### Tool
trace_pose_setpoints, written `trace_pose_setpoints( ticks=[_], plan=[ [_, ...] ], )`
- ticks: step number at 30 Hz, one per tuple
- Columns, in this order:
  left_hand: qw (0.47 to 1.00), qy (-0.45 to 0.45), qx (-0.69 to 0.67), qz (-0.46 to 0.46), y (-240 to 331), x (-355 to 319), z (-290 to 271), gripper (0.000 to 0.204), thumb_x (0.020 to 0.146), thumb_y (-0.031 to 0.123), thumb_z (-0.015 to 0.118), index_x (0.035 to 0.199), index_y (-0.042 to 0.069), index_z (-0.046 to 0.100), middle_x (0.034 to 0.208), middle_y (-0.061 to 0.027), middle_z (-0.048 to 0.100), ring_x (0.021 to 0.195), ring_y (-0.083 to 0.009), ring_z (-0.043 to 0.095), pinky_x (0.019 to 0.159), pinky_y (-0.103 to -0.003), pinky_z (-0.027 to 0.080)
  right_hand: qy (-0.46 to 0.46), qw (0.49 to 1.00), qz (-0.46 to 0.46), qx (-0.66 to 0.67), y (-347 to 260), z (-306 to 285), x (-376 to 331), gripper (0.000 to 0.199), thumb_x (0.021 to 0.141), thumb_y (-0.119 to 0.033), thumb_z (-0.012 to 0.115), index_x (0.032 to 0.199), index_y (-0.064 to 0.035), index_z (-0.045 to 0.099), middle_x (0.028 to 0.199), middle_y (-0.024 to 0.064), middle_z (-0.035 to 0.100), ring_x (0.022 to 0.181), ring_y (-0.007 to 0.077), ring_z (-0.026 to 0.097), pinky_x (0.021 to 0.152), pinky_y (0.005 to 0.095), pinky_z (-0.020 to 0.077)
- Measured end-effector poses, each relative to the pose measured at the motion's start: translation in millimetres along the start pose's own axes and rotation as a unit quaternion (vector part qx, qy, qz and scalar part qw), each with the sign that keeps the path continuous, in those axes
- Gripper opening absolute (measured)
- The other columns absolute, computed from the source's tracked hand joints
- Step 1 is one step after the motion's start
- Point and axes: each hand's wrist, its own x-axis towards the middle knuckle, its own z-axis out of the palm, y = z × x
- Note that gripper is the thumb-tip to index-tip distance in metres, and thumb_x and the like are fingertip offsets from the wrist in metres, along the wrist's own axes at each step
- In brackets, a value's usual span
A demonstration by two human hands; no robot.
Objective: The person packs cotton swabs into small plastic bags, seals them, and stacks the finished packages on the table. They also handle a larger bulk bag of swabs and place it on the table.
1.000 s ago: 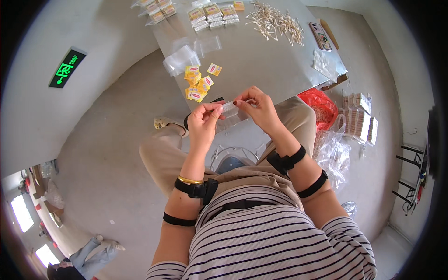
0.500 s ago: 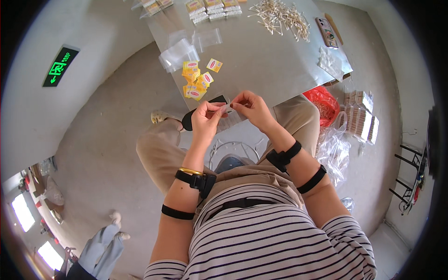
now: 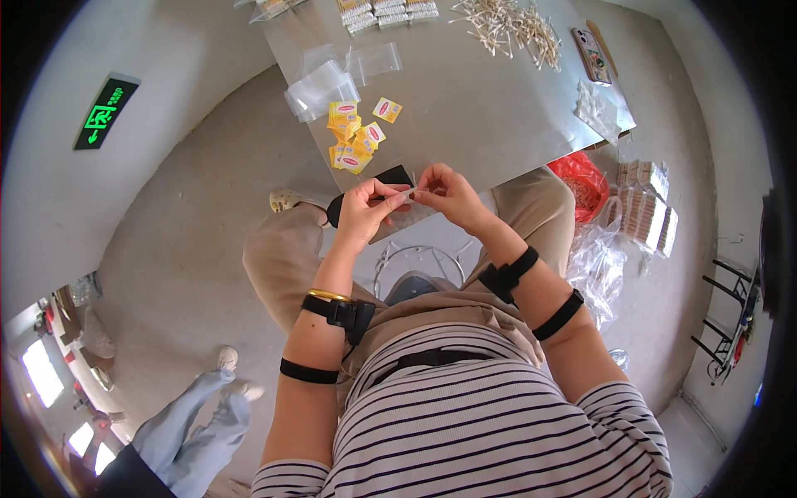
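left hand (image 3: 362, 212), right hand (image 3: 447, 192) pinch small clear bag (image 3: 407, 196) together; contents unreadable, fingers hide most.

This looked like a small packing workroom, not a home. A plain grey table (image 3: 481, 116) stood on a bare concrete floor (image 3: 183, 249), spread with a heap of small wooden sticks (image 3: 506, 25), a pile of yellow sachets (image 3: 353, 137) and empty clear bags (image 3: 328, 83). Rows of filled packets (image 3: 386, 12) lined the far edge. Down on the floor sat bundled stock (image 3: 643, 203) and a red bag (image 3: 581, 178). A green lit exit sign (image 3: 106, 112) hung on the wall, the sort found in commercial premises.
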Motion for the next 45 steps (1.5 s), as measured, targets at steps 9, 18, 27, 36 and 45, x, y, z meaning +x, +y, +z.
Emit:
trace_pose_setpoints(
  ticks=[9,18,27,36,45],
  plan=[
    [0.998,-0.049,0.001,-0.044,-2,14,-15,0.021,0.092,0.016,0.075,0.084,0.008,0.058,0.115,-0.0168,0.073,0.085,-0.0169,0.075,0.052,-0.019,0.041,-0.049,0.998,0.014,0.045,5,-6,5,0.019,0.092,-0.012,0.074,0.091,-0.0076,0.056,0.085,-0.0030,0.060,0.076,0.0046,0.053,0.066,0.0226,0.0433],
    [0.998,-0.049,-0.025,-0.009,-7,12,-12,0.025,0.096,0.019,0.072,0.086,0.011,0.051,0.114,-0.0167,0.073,0.078,-0.0163,0.075,0.049,-0.018,0.039,-0.054,0.997,0.019,0.048,2,-6,5,0.019,0.092,-0.014,0.074,0.092,-0.0074,0.056,0.086,-0.0028,0.061,0.079,0.0045,0.055,0.069,0.0225,0.0437],
    [0.997,0.050,0.033,0.054,7,-8,-2,0.029,0.092,0.023,0.077,0.101,0.005,0.056,0.091,-0.0061,0.071,0.067,-0.0087,0.063,0.055,-0.018,0.040,-0.033,0.999,0.019,0.030,-30,3,-4,0.017,0.094,-0.018,0.074,0.097,-0.0075,0.061,0.089,-0.0029,0.064,0.082,0.0064,0.056,0.074,0.0247,0.0451],
    [0.979,0.070,0.138,0.130,91,-88,23,0.033,0.086,0.020,0.083,0.108,0.003,0.066,0.102,-0.0025,0.069,0.092,-0.0086,0.063,0.081,-0.024,0.050,-0.054,0.962,-0.035,0.264,-122,25,-44,0.013,0.099,-0.019,0.067,0.101,-0.0072,0.062,0.097,-0.0017,0.064,0.093,0.0052,0.054,0.083,0.0245,0.0446],
    [0.933,0.152,0.045,0.323,137,-143,47,0.025,0.092,0.014,0.077,0.108,-0.003,0.069,0.103,-0.0061,0.072,0.096,-0.0108,0.064,0.087,-0.026,0.049,-0.032,0.970,-0.201,0.136,-172,45,-93,0.010,0.100,-0.009,0.065,0.105,-0.0025,0.061,0.100,0.0006,0.065,0.093,0.0075,0.059,0.088,0.0261,0.0492]
  ],
)
